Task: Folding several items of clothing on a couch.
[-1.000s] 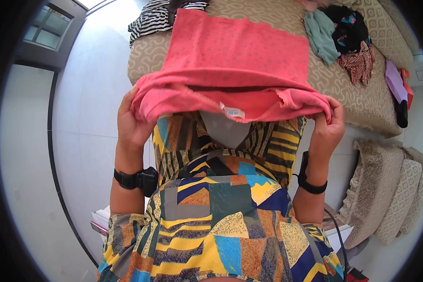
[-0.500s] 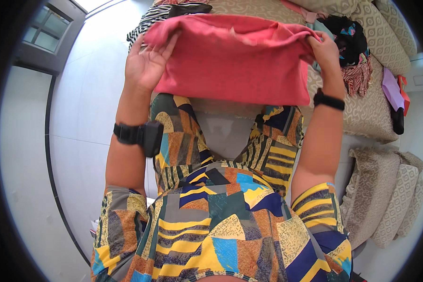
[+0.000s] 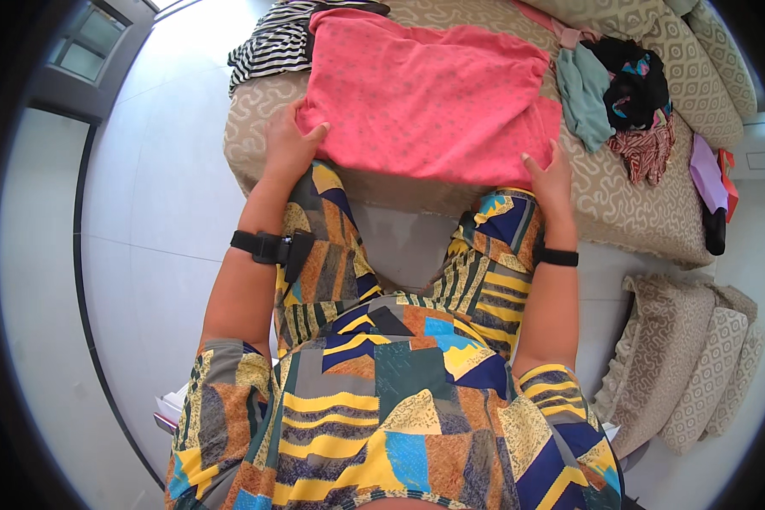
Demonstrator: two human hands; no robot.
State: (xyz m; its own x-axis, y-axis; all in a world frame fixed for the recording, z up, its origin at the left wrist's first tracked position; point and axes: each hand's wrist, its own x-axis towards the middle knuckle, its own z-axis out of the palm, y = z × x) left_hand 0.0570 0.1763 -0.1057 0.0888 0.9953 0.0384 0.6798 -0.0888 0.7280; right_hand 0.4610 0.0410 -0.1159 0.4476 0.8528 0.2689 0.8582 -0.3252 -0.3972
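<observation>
Fingers of my left hand (image 3: 287,149): spread, thumb tip on the near left edge of the pink cotton-like garment with small dots (image 3: 425,102). Fingers of my right hand (image 3: 552,180): thumb tip at its near right edge, the others beside it. Cannot tell whether either set pinches the fabric.

Near to far. My patchwork-print top (image 3: 416,382) in yellow, blue, brown and grey is nearest. Black strap with a boxy device (image 3: 272,247) on my left wrist; plain black band (image 3: 558,257) on my right. Matching patchwork-print trousers (image 3: 497,268) cover my knees, set apart.

To my right, beige patterned cushions (image 3: 667,357) rest on the pale tiled floor (image 3: 157,178). Past my knees, the garment lies spread, a little rumpled, along the front of the beige swirl-patterned upholstered seat (image 3: 625,204).

On that seat, right: flat lilac item (image 3: 707,174), red-and-white patterned cloth (image 3: 646,153), pale green garment (image 3: 584,98), crumpled black garment (image 3: 642,93). Far left: black-and-white striped garment (image 3: 268,51), just beside the pink one.
</observation>
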